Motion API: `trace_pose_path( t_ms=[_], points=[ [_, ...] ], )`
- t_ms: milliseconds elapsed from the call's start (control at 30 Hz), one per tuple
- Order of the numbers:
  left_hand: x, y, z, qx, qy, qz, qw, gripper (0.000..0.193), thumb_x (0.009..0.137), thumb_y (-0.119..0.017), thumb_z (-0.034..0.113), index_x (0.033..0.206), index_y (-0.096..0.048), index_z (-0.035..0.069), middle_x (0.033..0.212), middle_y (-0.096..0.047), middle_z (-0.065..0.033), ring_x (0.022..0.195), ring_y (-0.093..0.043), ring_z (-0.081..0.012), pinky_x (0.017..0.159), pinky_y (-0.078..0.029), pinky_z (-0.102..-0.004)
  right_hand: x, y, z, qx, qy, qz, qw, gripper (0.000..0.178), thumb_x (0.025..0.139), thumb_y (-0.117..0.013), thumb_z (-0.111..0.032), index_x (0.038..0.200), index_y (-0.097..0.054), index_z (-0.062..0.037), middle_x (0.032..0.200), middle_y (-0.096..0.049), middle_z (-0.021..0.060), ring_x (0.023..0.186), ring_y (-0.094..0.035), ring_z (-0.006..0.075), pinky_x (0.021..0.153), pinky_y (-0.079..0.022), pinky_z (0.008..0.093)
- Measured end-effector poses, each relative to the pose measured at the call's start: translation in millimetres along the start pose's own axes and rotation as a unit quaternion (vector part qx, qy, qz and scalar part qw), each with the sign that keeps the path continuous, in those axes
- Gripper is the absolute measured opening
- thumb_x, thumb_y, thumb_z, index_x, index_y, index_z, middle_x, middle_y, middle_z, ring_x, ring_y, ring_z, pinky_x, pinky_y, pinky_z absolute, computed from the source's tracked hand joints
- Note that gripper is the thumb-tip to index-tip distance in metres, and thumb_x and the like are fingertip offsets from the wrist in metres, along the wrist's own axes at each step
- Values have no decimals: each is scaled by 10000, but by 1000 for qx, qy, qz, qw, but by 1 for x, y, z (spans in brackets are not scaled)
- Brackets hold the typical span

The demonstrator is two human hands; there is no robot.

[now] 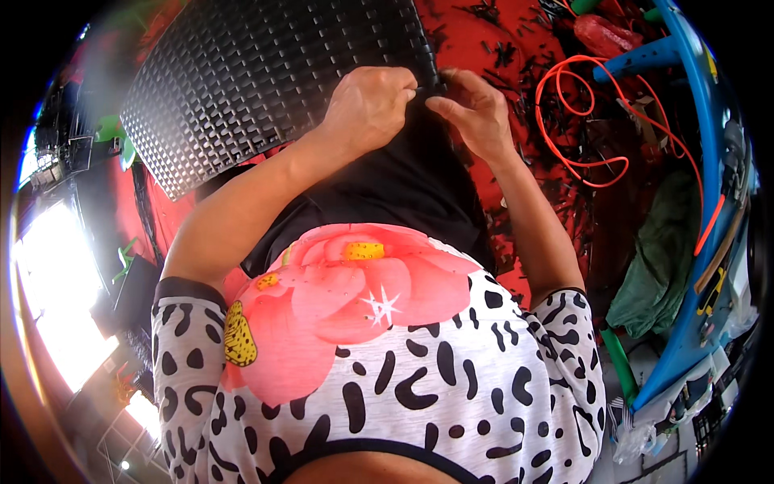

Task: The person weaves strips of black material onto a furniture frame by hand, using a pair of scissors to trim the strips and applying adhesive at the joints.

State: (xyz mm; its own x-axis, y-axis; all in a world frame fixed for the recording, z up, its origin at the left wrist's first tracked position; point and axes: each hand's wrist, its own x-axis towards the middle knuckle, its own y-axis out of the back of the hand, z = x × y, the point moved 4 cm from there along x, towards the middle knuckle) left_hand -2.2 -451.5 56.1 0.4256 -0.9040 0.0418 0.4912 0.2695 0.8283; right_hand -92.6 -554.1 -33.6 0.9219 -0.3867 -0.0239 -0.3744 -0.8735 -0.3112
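Observation:
A black woven panel of flat glossy strips lies across my lap and reaches away to the far left. At its near right corner both hands are close together. My left hand is closed in a pinch over the panel's near edge; what sits between its fingertips is too small to make out. Facing it, my right hand has its thumb and fingers at the panel's corner, curled around the edge. The fingertips of the right hand are partly hidden by the corner.
Red floor covering beyond the panel is strewn with short black strip scraps. An orange hose lies coiled at right. Beside it are a blue table frame with tools on it and a green cloth bag. Bright openings show at left.

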Motion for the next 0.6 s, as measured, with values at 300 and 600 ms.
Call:
trace_pose_path(
  t_ms=[300, 600],
  points=[
    [2, 6, -2, -13, 31, -41, 999, 122, 797, -526, 84, 806, -585, -23, 596, -574, -109, 528, -574, -176, 527, -455, -281, 14, 7, -51, -322, 242, -86, 911, 271, 661, -706, 13, 906, -592, -7, 803, -591, 72, 715, -628, 189, 625, -510, 265],
    [-22, 27, -18, 17, 13, -55, 998, 112, 787, -539, 90, 783, -571, -17, 633, -575, -117, 538, -567, -204, 533, -445, -300, 23, 18, -18, -139, 116, -138, 974, 229, 725, -662, 50, 938, -586, 10, 900, -604, 15, 863, -576, 105, 804, -467, 235]
  ],
)
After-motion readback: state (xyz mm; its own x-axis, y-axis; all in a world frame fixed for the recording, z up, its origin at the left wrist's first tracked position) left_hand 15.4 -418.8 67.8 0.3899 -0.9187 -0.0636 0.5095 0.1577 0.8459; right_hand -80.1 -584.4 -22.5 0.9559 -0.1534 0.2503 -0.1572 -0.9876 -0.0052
